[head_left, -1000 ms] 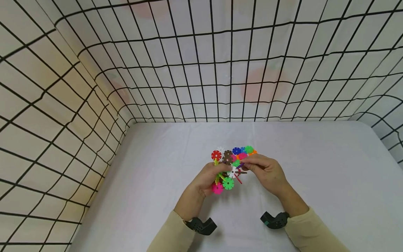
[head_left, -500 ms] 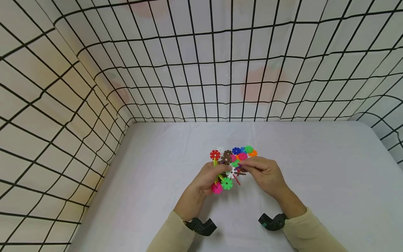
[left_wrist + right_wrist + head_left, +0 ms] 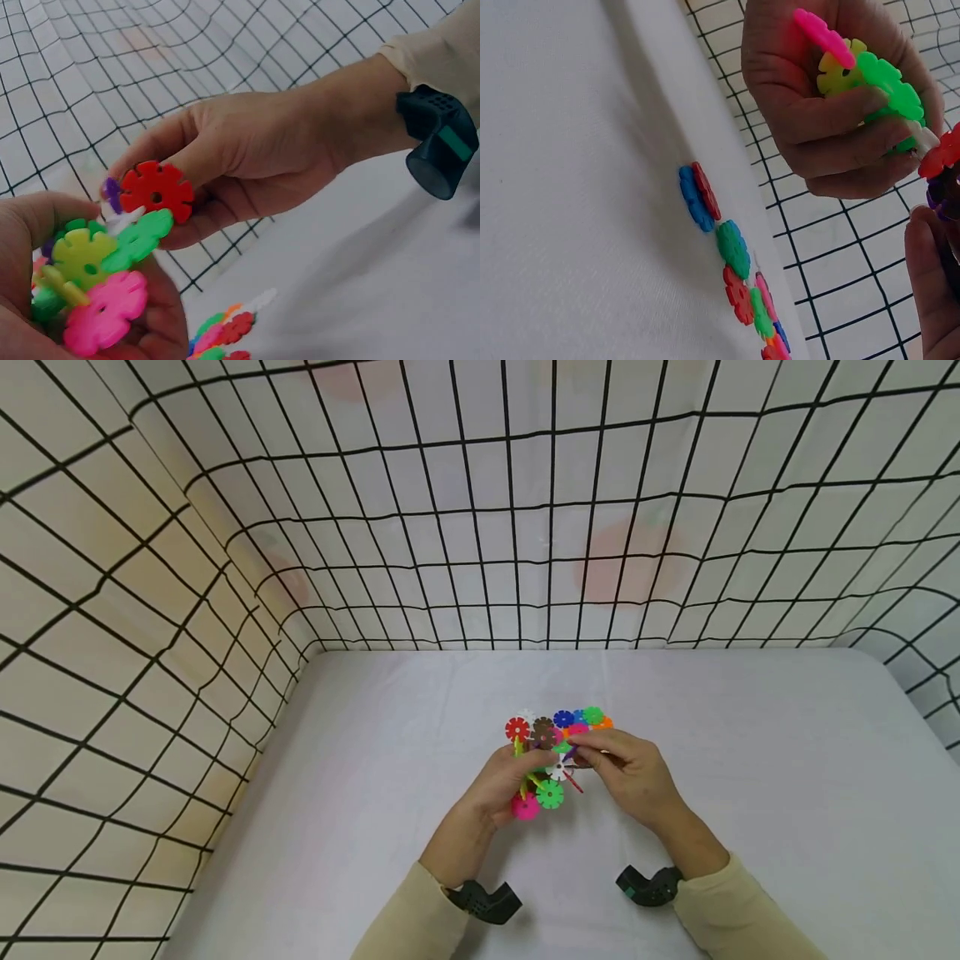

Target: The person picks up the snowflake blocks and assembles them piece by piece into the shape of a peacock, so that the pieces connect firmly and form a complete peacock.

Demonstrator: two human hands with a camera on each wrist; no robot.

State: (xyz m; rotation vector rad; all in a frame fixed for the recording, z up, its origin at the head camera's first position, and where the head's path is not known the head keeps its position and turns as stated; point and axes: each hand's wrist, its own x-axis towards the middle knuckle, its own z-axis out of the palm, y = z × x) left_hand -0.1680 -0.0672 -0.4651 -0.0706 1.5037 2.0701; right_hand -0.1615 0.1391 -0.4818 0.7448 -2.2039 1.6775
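Note:
Both hands meet over the table around a cluster of linked, notched plastic discs. My left hand (image 3: 498, 783) grips the cluster, fingers curled round it in the right wrist view. A pink disc (image 3: 106, 313), a yellow disc (image 3: 84, 259), a green disc (image 3: 139, 240) and a red disc (image 3: 157, 193) belong to it. At its right side my right hand (image 3: 636, 777) pinches a purple disc (image 3: 112, 195) between thumb and forefinger, edge-on beside the red one. A white disc (image 3: 558, 767) shows close to the left thumb. The palm hides part of the cluster.
Several loose discs lie on the white table (image 3: 360, 793) beyond the hands, among them a blue disc (image 3: 563, 719), a green disc (image 3: 592, 716) and an orange disc (image 3: 604, 723). A black wire grid (image 3: 480, 539) backed with pale cloth stands along the back and sides.
My left hand and the cluster have shifted slightly right over the last half second. The right hand has drifted a little left since one second ago, still pinching the purple disc.

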